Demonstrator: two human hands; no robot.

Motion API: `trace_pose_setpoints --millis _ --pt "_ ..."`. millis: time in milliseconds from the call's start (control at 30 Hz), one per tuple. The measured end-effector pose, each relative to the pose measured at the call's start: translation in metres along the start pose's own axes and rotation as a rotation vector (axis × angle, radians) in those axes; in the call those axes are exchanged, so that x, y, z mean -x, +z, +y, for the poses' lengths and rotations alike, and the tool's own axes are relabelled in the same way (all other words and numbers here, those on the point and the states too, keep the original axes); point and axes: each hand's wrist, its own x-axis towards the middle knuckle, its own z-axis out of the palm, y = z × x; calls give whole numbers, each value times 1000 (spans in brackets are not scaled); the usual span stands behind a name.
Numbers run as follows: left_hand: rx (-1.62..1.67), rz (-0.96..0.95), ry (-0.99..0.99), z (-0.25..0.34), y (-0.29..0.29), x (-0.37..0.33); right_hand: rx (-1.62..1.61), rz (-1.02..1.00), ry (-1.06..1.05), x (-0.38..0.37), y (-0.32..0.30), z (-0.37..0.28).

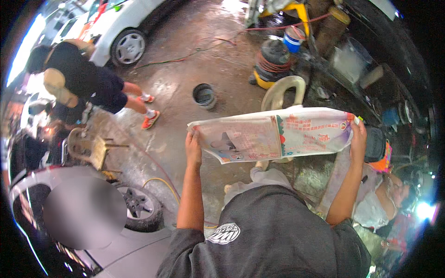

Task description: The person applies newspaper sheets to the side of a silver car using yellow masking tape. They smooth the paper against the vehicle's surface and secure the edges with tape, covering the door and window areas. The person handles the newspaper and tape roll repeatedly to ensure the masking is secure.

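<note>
Printed sheet, white with red marks, is up in the air in front of the dark T-shirt, above the floor. The left hand pinches its left edge; the right hand pinches it near the top right corner. A dark bucket sits on the floor past it. The step now seems to be holding the sheet spread out. The next move likely calls for an even grip, so it won't sag or fold.
</note>
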Motion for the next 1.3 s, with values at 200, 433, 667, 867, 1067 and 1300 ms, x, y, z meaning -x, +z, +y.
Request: trace_pose_setpoints --millis 200,433,667,867,1067,1300 --pt "-2 -73 -334 -121 110 -14 448 284 81 -22 -110 -2" --pt "124 -347 -684 -268 199 -3 692 600 10 -28 -183 -80" --pt "137 -229 -646 -385 281 -35 1024 883 -278 19 -123 -133" --pt "75 -69 -605 -490 301 -58 703 702 -231 36 -114 -96" --pt "-2 32 -866 -529 292 -40 465 512 -69 77 -112 -56" --pt "206 -18 -705 -643 258 -85 473 -38 5 45 -12 -41"
